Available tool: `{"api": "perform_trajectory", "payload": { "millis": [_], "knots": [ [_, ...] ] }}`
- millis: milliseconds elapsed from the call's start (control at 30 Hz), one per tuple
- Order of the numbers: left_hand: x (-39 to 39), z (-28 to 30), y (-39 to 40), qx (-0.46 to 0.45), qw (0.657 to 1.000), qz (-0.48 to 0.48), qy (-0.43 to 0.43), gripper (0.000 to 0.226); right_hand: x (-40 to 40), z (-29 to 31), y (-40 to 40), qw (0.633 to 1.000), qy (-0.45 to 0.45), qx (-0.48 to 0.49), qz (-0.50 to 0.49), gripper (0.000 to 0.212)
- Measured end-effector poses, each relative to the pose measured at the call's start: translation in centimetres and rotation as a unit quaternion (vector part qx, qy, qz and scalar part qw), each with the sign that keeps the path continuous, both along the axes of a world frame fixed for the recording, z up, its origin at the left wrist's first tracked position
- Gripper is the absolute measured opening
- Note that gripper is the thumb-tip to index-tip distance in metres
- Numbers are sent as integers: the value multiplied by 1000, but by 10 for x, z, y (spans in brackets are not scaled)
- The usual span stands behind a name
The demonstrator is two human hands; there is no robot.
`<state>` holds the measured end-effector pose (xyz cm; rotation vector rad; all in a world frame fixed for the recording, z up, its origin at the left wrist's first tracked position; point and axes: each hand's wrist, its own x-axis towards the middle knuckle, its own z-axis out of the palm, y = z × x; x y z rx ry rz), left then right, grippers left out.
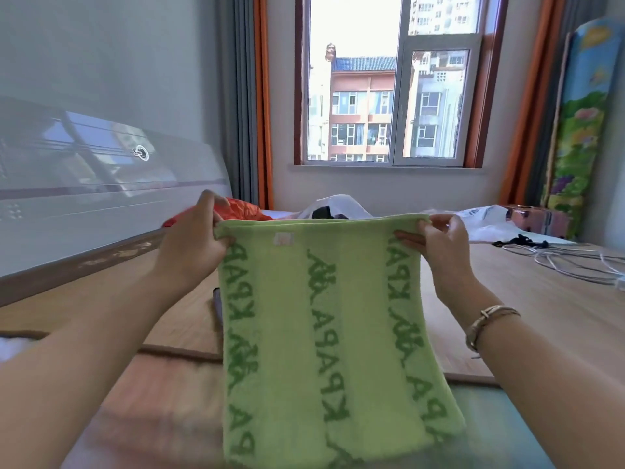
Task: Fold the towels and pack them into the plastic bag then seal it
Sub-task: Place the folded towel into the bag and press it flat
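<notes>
A light green towel [321,333] with dark green lettering hangs in front of me above the wooden bed surface [527,292]. My left hand [192,238] pinches its top left corner. At the top right corner my right hand [439,238] grips the same edge, a bracelet on that wrist. The towel's lower end runs out of the bottom of the view. Behind the towel's top edge lies a white plastic bag [334,204] with something dark in it. A second white plastic bag [483,221] lies to its right.
An orange cloth [243,211] lies at the back left by the headboard [101,204]. White cables and a black item [568,255] lie on the right of the bed. A pink box [537,218] and a rolled colourful mat [578,130] stand at the right wall.
</notes>
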<state>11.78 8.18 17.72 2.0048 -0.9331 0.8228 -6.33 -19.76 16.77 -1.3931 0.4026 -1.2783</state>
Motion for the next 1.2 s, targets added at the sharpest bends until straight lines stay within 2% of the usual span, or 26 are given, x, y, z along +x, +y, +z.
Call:
{"api": "perform_trajectory", "payload": {
  "millis": [100, 167, 267, 333, 533, 700, 767, 833, 900, 933, 1000, 1033, 1067, 1100, 1200],
  "knots": [
    [-2, -34, 7, 17, 997, -71, 5, 42, -15, -29, -1, 995, -35, 70, 60, 3],
    [-11, -61, 20, 50, 994, -98, -6, 32, -33, -51, 3, 993, -27, 93, 67, 12],
    [-40, -94, 38, 73, 988, -137, -7, 8, -60, -87, 11, 994, 47, 93, 29, 19],
    [-56, -113, 48, 77, 985, -152, 5, 17, -79, -111, 17, 991, 118, 56, -3, 15],
    [-79, -171, 67, 116, 976, -184, 32, 13, -113, -158, 36, 968, 237, -64, -53, 12],
    [-80, -221, 69, 217, 965, -131, 60, 20, -115, -179, 35, 925, 342, -136, -96, 22],
    [-76, -236, 68, 251, 955, -105, 113, 32, -114, -184, 32, 901, 397, -148, -97, 28],
    [-78, -237, 64, 198, 944, -112, 240, 44, -113, -184, 28, 892, 421, -129, -101, 35],
    [-83, -227, 52, 57, 920, -101, 376, 40, -110, -177, 28, 895, 430, -84, -89, 39],
    [-83, -223, 46, -13, 893, -97, 439, 44, -108, -172, 29, 894, 438, -60, -73, 39],
    [-77, -219, 35, -112, 820, -109, 551, 61, -103, -162, 31, 889, 456, -19, -28, 35],
    [-77, -218, 32, -135, 785, -120, 593, 76, -100, -158, 32, 892, 452, 4, -1, 32],
    [-75, -219, 28, -133, 767, -124, 615, 92, -98, -153, 34, 897, 439, 39, 30, 28],
    [-75, -219, 25, -123, 765, -130, 618, 97, -96, -148, 36, 902, 419, 83, 67, 24],
    [-80, -212, 21, -101, 792, -116, 591, 62, -88, -135, 43, 900, 366, 187, 147, 12]
  ]
}}
